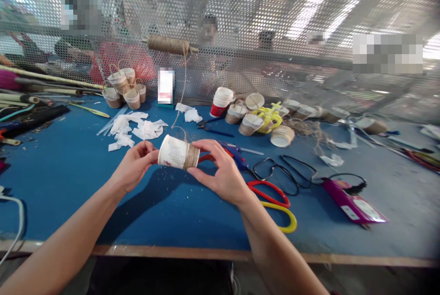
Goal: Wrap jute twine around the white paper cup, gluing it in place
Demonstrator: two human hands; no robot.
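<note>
A white paper cup [173,153] lies on its side in the air above the blue table, with brown jute twine [191,156] wound round its right end. My right hand [220,171] grips that wound end between thumb and fingers. At the cup's left end, my left hand [135,164] has its fingers curled in and pressed against the rim. From the cup, a strand of twine [185,75] runs up to the twine roll [168,45] on a rod at the mesh. Partly behind my right hand is a blue glue gun [237,155].
Scissors with red and yellow handles [288,221] lie right of my right forearm. Crumpled white paper scraps [147,129], pliers [216,129] and a stack of cups [222,100] sit farther back. Twine-covered baskets [118,81] stand left. A purple packet [354,203] and black cable [295,175] lie right.
</note>
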